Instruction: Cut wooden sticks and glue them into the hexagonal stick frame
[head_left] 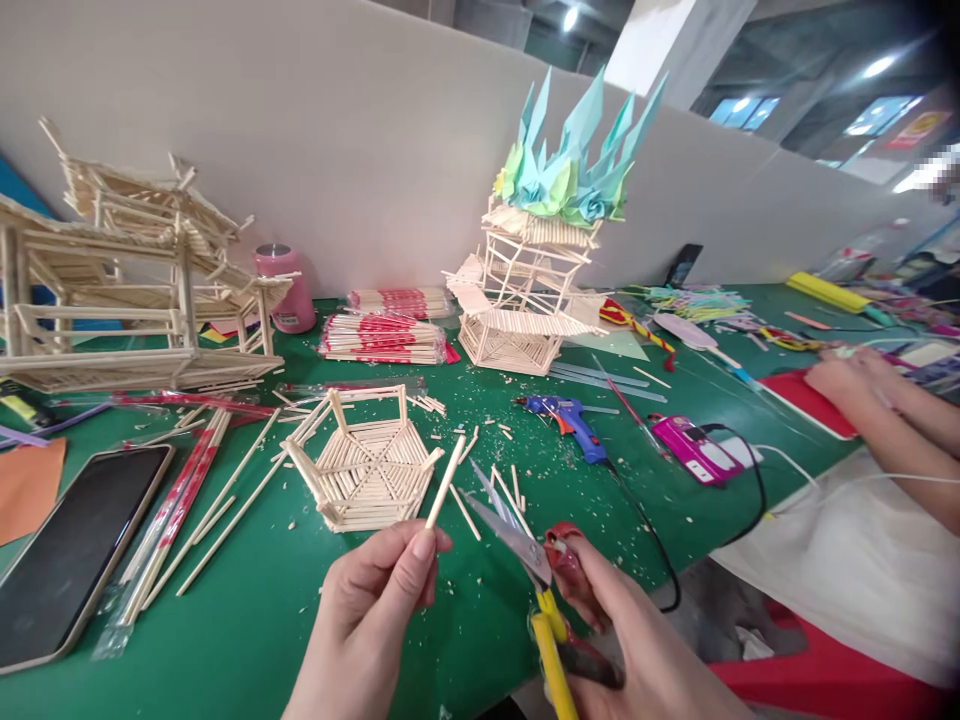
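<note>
Over the near edge of the green worktop (247, 640), the person's left hand (375, 600) was raised with the palm turned inward, thumb and forefinger pinched on the lower end of a short wooden stick (446, 482). The stick stood tilted, its upper end leaning up and to the right. The right hand (630, 640) was closed around the red and yellow handles of a pair of scissors (525, 545), wrist low, blades parted and pointing up-left towards the stick without touching it. Beyond the stick, a flat hexagonal stick frame (367, 470) lay on the worktop among loose offcuts. A blue glue gun (566, 418) lay further right, with a pink device (694, 448) near it. A dark phone (71, 550) rested at the left edge beside long sticks. A stick tower (525, 290) topped with folded green paper stood against the partition. Another person's hands (862, 380) rested on the worktop at the far right.
</note>
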